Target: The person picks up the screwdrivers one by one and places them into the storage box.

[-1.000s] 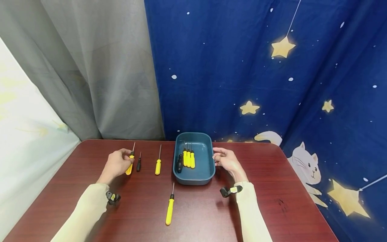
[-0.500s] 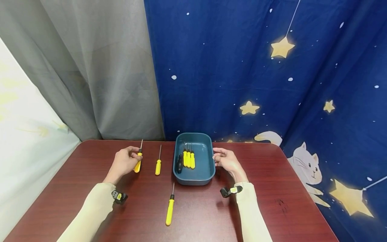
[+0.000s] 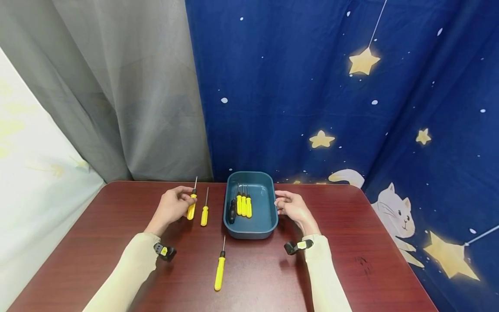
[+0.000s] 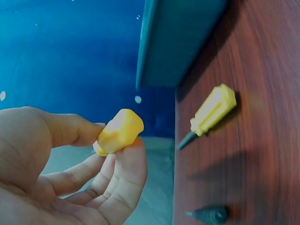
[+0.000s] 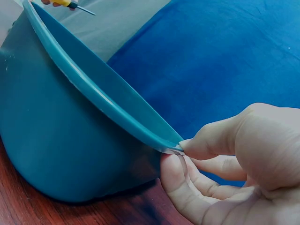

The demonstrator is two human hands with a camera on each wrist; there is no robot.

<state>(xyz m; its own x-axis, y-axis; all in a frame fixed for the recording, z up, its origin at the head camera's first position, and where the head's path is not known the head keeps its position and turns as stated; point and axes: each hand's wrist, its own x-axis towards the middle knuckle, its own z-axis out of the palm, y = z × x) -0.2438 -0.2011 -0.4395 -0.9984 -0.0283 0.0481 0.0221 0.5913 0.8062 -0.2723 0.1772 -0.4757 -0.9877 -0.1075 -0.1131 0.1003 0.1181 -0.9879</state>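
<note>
The yellow screwdriver with the black collar (image 3: 191, 209) lies between the thumb and fingers of the left hand (image 3: 173, 204), left of centre in the lower half of the head view. We see the fingertips pinching its handle, the gap between them narrow and filled, while the shaft tilts toward the top of the frame. In the left wrist view, left of centre, the handle's end faces us, apart from the tabletop (image 4: 262, 140).

Against the head frame from a second ago, we find this screwdriver and the left hand shifted rightward, now just beside a yellow screwdriver (image 3: 204, 216) lying on the table. The small black screwdriver (image 4: 210, 214) that showed there is hidden from the head view now; we see it at the bottom of the left wrist view. The blue box (image 3: 266, 216), at lower centre, has stayed in place with one black and three yellow screwdrivers (image 3: 243, 206) inside, as has the long yellow screwdriver (image 3: 219, 273) below it.

The left forearm reaches up from the bottom left, the hand bent rightward. From the lower right, the right hand (image 3: 295, 211) pinches the box's rim between thumb and finger.
</note>
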